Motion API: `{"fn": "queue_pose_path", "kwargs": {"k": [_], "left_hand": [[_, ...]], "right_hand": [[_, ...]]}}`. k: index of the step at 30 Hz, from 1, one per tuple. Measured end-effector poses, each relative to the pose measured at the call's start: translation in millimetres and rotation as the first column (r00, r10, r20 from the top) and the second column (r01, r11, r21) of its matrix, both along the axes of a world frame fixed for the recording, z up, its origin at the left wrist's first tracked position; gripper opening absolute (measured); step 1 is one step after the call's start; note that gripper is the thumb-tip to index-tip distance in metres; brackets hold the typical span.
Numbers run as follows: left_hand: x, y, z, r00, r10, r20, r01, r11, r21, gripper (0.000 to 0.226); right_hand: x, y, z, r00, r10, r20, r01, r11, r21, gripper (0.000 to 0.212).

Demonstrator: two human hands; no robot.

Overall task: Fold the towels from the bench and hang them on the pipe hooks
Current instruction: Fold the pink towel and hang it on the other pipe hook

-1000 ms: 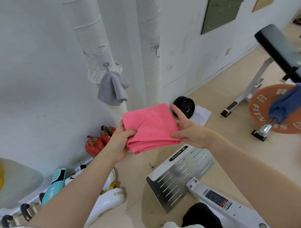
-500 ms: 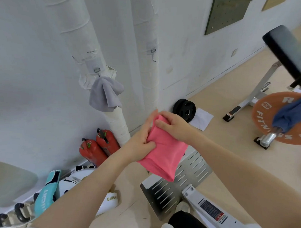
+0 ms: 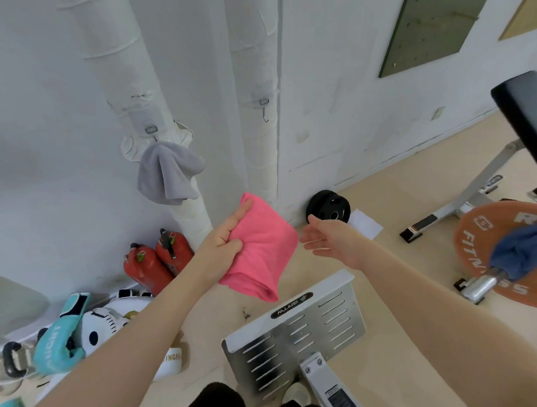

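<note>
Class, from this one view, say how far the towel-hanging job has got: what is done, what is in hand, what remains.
Done: a grey towel hangs from the hook on the left pipe. In hand: the left hand grips a folded pink towel; the right hand is open beside it. Left: the right pipe's hook is bare, and a blue towel lies on the barbell.

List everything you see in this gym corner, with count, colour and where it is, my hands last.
pink towel: 1, pink, folded, held up below the right pipe
grey towel: 1, grey, hanging on the left pipe's hook
empty hook: 1, metal, on the right pipe
pipes: 2, white wrapped, against the wall
blue towel: 1, dark blue, draped over the barbell sleeve, right
weight plate: 1, orange, on that sleeve
small plate: 1, black, leaning at the wall
fire extinguishers: 2, red, at the left pipe's foot
left hand: grips the pink towel
right hand: open, beside the towel, apart from it
</note>
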State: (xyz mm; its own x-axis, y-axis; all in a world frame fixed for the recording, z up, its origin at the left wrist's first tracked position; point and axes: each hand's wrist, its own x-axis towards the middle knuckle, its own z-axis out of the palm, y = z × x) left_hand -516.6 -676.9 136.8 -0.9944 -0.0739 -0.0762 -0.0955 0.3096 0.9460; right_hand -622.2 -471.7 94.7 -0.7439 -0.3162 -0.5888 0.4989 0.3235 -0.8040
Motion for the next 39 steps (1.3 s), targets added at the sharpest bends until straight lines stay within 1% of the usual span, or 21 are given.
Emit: {"fn": "queue_pose_path", "kwargs": {"k": [2, 4, 7, 9, 10, 12, 13, 14, 16, 17, 19, 21, 22, 26, 30, 32, 34, 35, 37, 38, 39], "left_hand": [[-5, 10, 2, 1.0, 0.007, -0.02, -0.007, 0.999, -0.036, 0.077], [-7, 20, 2, 1.0, 0.001, -0.03, -0.003, 0.998, -0.055, 0.079], [-11, 27, 1, 1.0, -0.002, -0.025, 0.002, 1.0, -0.02, 0.085], [-17, 30, -2, 0.999, -0.025, 0.025, 0.024, 0.999, 0.034, 0.092], [-18, 33, -3, 0.998, -0.05, 0.046, 0.049, 0.999, 0.02, 0.094], [-25, 39, -5, 0.991, -0.11, 0.073, 0.111, 0.994, -0.005, 0.096], [-29, 41, -7, 0.985, -0.154, 0.076, 0.153, 0.988, 0.021, 0.096], [-33, 43, -7, 0.973, -0.219, 0.079, 0.213, 0.974, 0.075, 0.094], [-41, 43, -10, 0.933, -0.349, 0.086, 0.319, 0.914, 0.251, 0.09], [-47, 43, -14, 0.93, -0.36, 0.078, 0.316, 0.888, 0.334, 0.088], [-56, 45, -17, 0.967, -0.239, 0.087, 0.178, 0.881, 0.438, 0.079], [-66, 46, -14, 0.993, -0.039, 0.113, -0.012, 0.908, 0.418, 0.058], [-72, 45, -13, 0.995, 0.003, 0.1, -0.039, 0.931, 0.363, 0.047], [-97, 37, 1, 0.994, -0.099, 0.049, 0.082, 0.959, 0.272, 0.035], [-129, 22, 7, 0.996, -0.093, 0.02, 0.089, 0.985, 0.146, 0.025], [-148, 10, 4, 0.995, -0.093, 0.047, 0.092, 0.996, 0.021, 0.015], [-172, -4, -3, 0.997, -0.066, 0.051, 0.074, 0.983, -0.167, 0.018], [-185, -11, -8, 0.998, -0.049, 0.037, 0.058, 0.96, -0.274, 0.02], [-213, -25, -16, 1.0, -0.018, -0.017, 0.008, 0.886, -0.464, 0.02], [-227, -30, -18, 0.999, -0.007, -0.043, -0.016, 0.854, -0.52, 0.021], [-240, -36, -18, 0.999, -0.008, -0.05, -0.021, 0.835, -0.549, 0.027]], "right_hand": [[-10, -3, 2, 0.995, 0.042, 0.094, -0.037, 0.997, -0.06, 0.043], [-16, -6, 2, 0.988, 0.025, 0.153, -0.008, 0.994, -0.109, 0.042], [-19, -9, 5, 0.957, -0.077, 0.281, 0.148, 0.959, -0.24, 0.021], [-22, -9, 6, 0.93, -0.124, 0.346, 0.249, 0.905, -0.345, 0.013], [-24, -9, 7, 0.938, -0.118, 0.326, 0.246, 0.889, -0.385, 0.014], [-29, -9, 12, 0.976, -0.05, 0.214, 0.144, 0.883, -0.447, 0.017], [-31, -10, 16, 0.987, -0.012, 0.161, 0.089, 0.873, -0.479, 0.019], [-32, -10, 21, 0.992, 0.007, 0.129, 0.06, 0.862, -0.503, 0.018], [-34, -10, 28, 0.997, 0.005, 0.08, 0.038, 0.847, -0.53, 0.015], [-36, -10, 31, 0.999, 0.012, 0.045, 0.014, 0.842, -0.539, 0.015], [-41, -10, 32, 0.996, 0.08, -0.043, -0.09, 0.84, -0.535, 0.019], [-48, -11, 36, 0.975, 0.174, -0.139, -0.221, 0.835, -0.504, 0.024], [-52, -13, 37, 0.963, 0.204, -0.178, -0.267, 0.83, -0.491, 0.025], [-72, -21, 40, 0.934, 0.187, -0.303, -0.312, 0.841, -0.442, 0.025], [-101, -35, 44, 0.895, 0.172, -0.411, -0.334, 0.869, -0.365, 0.025], [-116, -44, 44, 0.87, 0.177, -0.46, -0.333, 0.899, -0.285, 0.026], [-138, -54, 45, 0.809, 0.231, -0.54, -0.338, 0.935, -0.107, 0.024], [-151, -59, 45, 0.751, 0.292, -0.593, -0.328, 0.943, 0.048, 0.023], [-180, -69, 46, 0.616, 0.458, -0.641, -0.274, 0.887, 0.371, 0.024], [-194, -72, 46, 0.58, 0.516, -0.63, -0.257, 0.85, 0.46, 0.024], [-207, -76, 46, 0.572, 0.546, -0.613, -0.255, 0.828, 0.499, 0.022]]}}
